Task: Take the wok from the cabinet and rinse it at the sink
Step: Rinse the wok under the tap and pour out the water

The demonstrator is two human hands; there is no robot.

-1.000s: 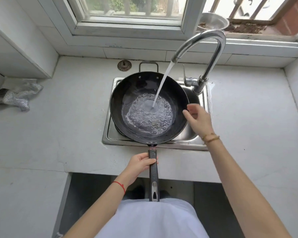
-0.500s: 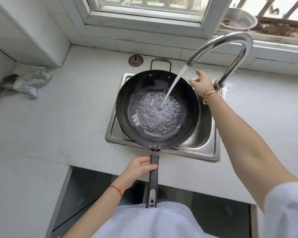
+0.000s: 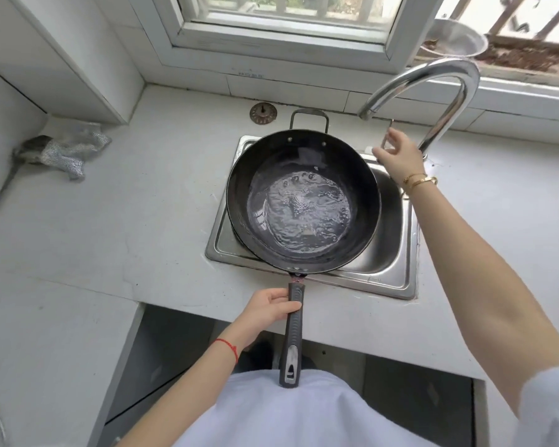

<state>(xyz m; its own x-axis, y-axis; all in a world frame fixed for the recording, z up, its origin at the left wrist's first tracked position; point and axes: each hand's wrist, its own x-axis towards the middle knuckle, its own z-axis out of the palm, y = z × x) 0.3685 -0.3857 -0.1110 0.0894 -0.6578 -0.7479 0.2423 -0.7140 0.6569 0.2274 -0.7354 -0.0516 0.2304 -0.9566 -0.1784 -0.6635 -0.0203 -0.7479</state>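
Black wok (image 3: 304, 204) holding water, over steel sink (image 3: 388, 259)

head view, steeply down, close

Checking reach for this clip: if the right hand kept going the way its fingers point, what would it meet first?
The right hand points up and away toward the faucet lever; its fingertips look at or on it already. Beyond lies the tiled backsplash. Depth is unclear.

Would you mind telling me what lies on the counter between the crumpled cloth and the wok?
In the head view, nothing: only bare white countertop runs from the crumpled cloth to the wok over the sink.
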